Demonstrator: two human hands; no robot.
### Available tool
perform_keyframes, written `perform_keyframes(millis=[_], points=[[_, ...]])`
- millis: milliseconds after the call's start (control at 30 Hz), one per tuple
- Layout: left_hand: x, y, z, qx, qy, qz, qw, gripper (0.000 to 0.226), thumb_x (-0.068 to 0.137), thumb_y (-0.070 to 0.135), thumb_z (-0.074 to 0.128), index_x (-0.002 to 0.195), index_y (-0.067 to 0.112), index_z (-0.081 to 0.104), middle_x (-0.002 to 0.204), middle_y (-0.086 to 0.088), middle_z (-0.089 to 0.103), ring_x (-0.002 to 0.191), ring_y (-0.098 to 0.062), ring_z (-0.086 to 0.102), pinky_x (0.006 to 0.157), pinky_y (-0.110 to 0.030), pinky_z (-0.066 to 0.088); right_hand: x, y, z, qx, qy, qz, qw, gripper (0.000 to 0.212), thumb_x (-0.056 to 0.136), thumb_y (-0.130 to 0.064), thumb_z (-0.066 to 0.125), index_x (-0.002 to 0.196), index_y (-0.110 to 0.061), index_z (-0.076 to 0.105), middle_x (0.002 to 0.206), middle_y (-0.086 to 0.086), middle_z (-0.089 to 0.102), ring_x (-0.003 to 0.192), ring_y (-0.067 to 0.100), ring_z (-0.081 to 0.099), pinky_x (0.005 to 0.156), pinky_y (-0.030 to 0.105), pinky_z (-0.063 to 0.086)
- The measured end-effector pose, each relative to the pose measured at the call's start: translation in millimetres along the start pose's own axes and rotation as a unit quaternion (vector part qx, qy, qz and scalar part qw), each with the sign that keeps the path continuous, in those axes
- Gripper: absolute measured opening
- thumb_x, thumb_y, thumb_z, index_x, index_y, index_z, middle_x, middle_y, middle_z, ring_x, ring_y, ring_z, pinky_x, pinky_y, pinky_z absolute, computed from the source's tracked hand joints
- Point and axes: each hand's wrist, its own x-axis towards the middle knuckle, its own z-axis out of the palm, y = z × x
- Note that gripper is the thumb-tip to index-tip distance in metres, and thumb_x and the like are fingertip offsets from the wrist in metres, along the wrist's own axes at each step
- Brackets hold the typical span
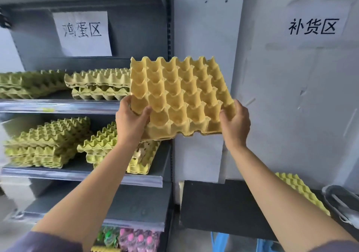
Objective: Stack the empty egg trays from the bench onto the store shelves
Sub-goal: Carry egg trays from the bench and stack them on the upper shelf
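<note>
I hold a yellow empty egg tray (180, 96) up in the air, tilted with its cups facing me, in front of the right edge of the grey shelf unit. My left hand (130, 121) grips its lower left corner, thumb curled into a cup. My right hand (236, 123) grips its lower right corner. The upper shelf (58, 106) carries two short stacks of green-yellow trays (99, 84). On the middle shelf (81, 176) lie two more stacks (48, 143), the right one partly hidden by my left forearm. Another tray (303, 191) lies on the black bench (223, 205) at the right.
White paper signs hang on the shelf back (83, 34) and on the wall (312, 26). A grey tray-like container (342, 205) sits at the bench's right end. Pink and green packaged goods (134, 240) fill the bottom shelf. The lower shelf (136, 209) is bare.
</note>
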Motion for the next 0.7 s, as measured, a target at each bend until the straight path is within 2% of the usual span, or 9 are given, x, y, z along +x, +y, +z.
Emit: perform_keyframes(millis=[100, 233, 333, 433, 533, 633, 700], points=[[8.9, -13.5, -53.9, 0.011, 0.016, 0.011, 1.0, 0.058, 0.08, 0.032, 0.072, 0.129, 0.012, 0.046, 0.122, -0.002, 0.059, 0.107, -0.017, 0.056, 0.091, -0.029, 0.042, -30.1, -35.2, 26.6, 0.018, -0.005, -0.006, 1.0, 0.051, 0.089, -0.019, 0.058, 0.138, -0.01, 0.045, 0.136, 0.008, 0.05, 0.125, 0.022, 0.046, 0.094, 0.021, 0.03], [21.8, -45.3, -129.2, 0.042, 0.042, 0.005, 0.998, 0.055, 0.08, 0.032, 0.072, 0.127, 0.013, 0.049, 0.118, -0.004, 0.062, 0.105, -0.023, 0.06, 0.094, -0.04, 0.048, -74.5, -82.3, 68.7, 0.037, -0.021, -0.029, 0.999, 0.051, 0.09, -0.02, 0.058, 0.138, -0.01, 0.045, 0.134, 0.007, 0.05, 0.123, 0.02, 0.048, 0.089, 0.016, 0.027], [25.4, -71.5, -181.4, 0.044, 0.064, -0.004, 0.997, 0.054, 0.079, 0.033, 0.072, 0.125, 0.016, 0.05, 0.113, -0.004, 0.064, 0.101, -0.025, 0.062, 0.09, -0.045, 0.051, -109.9, -110.5, 102.2, 0.048, -0.04, -0.05, 0.997, 0.051, 0.09, -0.02, 0.059, 0.137, -0.009, 0.046, 0.133, 0.009, 0.051, 0.123, 0.022, 0.049, 0.093, 0.02, 0.031], [24.0, -96.5, -230.5, 0.081, 0.086, -0.029, 0.993, 0.056, 0.08, 0.031, 0.071, 0.129, 0.012, 0.049, 0.118, -0.007, 0.062, 0.107, -0.026, 0.058, 0.093, -0.037, 0.046, -146.2, -134.3, 137.7, 0.051, -0.083, -0.057, 0.994, 0.051, 0.089, -0.022, 0.059, 0.137, -0.009, 0.046, 0.131, 0.01, 0.052, 0.12, 0.023, 0.05, 0.096, 0.028, 0.037], [19.2, -117.6, -263.2, 0.099, 0.106, -0.04, 0.989, 0.064, 0.077, 0.039, 0.066, 0.131, 0.011, 0.047, 0.122, -0.01, 0.06, 0.111, -0.028, 0.055, 0.095, -0.04, 0.044, -171.0, -147.8, 165.0, 0.057, -0.117, -0.068, 0.989, 0.052, 0.089, -0.022, 0.06, 0.137, -0.009, 0.048, 0.129, 0.01, 0.054, 0.119, 0.022, 0.051, 0.093, 0.025, 0.036], [14.4, -144.8, -295.9, 0.131, 0.114, -0.091, 0.981, 0.063, 0.084, 0.032, 0.066, 0.137, 0.008, 0.043, 0.13, -0.014, 0.054, 0.12, -0.031, 0.049, 0.103, -0.042, 0.038, -194.5, -162.4, 192.7, 0.073, -0.166, -0.088, 0.979, 0.052, 0.088, -0.022, 0.06, 0.137, -0.01, 0.047, 0.131, 0.01, 0.052, 0.12, 0.023, 0.049, 0.098, 0.028, 0.037], [11.8, -162.0, -316.6, 0.141, 0.102, -0.125, 0.977, 0.067, 0.077, 0.045, 0.066, 0.133, 0.012, 0.048, 0.125, -0.015, 0.057, 0.116, -0.031, 0.052, 0.101, -0.045, 0.04, -209.4, -171.3, 211.5, 0.068, -0.192, -0.1, 0.974, 0.051, 0.088, -0.022, 0.061, 0.136, -0.009, 0.047, 0.13, 0.01, 0.052, 0.119, 0.022, 0.049, 0.094, 0.025, 0.034]])
